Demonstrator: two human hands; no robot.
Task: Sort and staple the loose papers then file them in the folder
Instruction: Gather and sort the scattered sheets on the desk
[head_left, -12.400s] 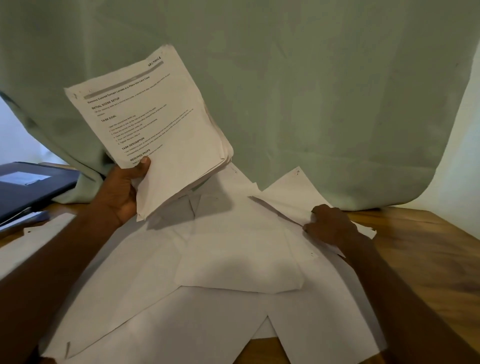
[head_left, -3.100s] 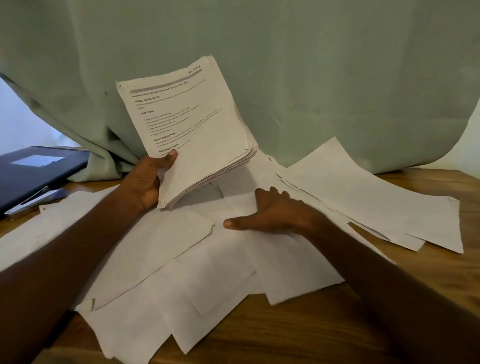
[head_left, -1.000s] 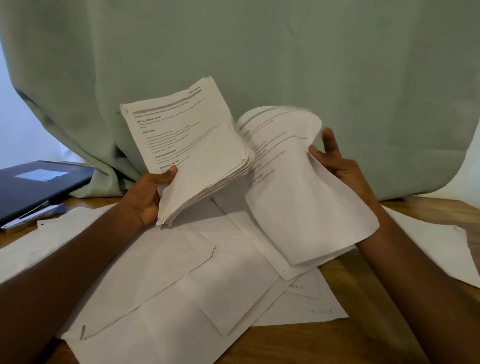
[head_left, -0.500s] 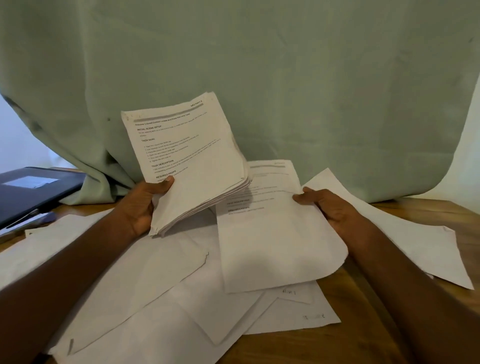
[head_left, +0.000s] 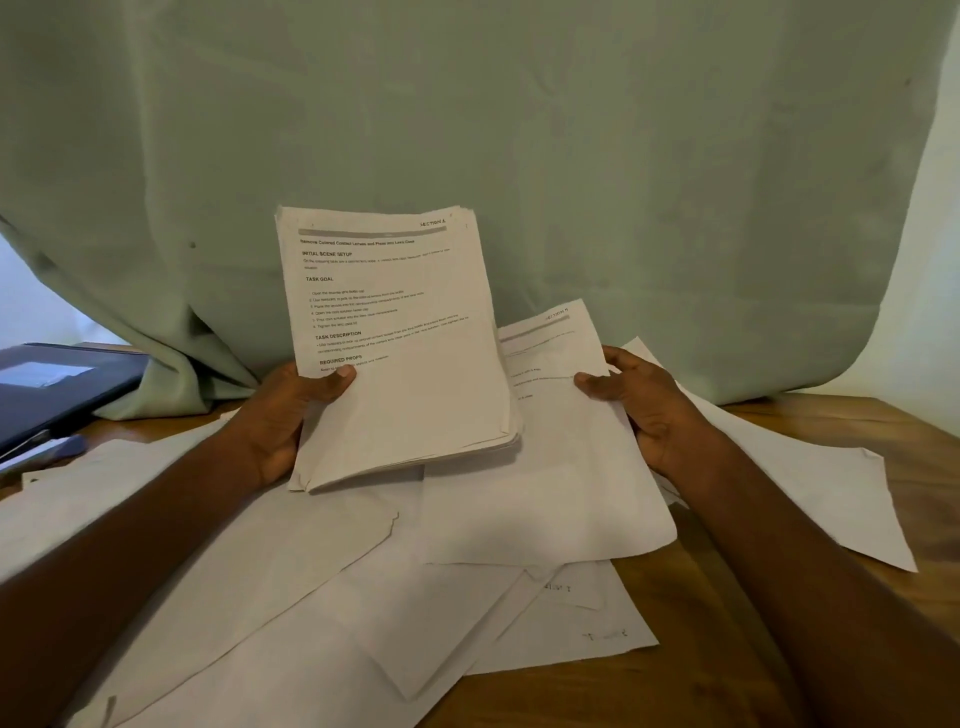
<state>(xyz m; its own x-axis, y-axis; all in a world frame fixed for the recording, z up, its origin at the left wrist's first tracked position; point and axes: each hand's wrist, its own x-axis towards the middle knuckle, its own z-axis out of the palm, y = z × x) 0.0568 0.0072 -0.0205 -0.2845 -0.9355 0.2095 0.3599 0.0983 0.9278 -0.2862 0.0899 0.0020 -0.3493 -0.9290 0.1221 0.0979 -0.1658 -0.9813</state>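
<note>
Thick stack of white printed pages (head_left: 400, 358) is up in my left hand (head_left: 283, 415), thumb clamped over the front. My right hand (head_left: 641, 402) pinches a single printed white sheet (head_left: 550, 467) beside it, above loose white papers (head_left: 322, 597) on the wooden table (head_left: 691, 665). Dark folder (head_left: 57, 384) far left.

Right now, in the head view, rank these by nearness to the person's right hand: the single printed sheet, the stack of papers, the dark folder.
From the right hand:
1. Single printed sheet, pinched in that hand.
2. Stack of papers, beside it, gripped by the left hand.
3. Dark folder, at the table's far left edge.
</note>
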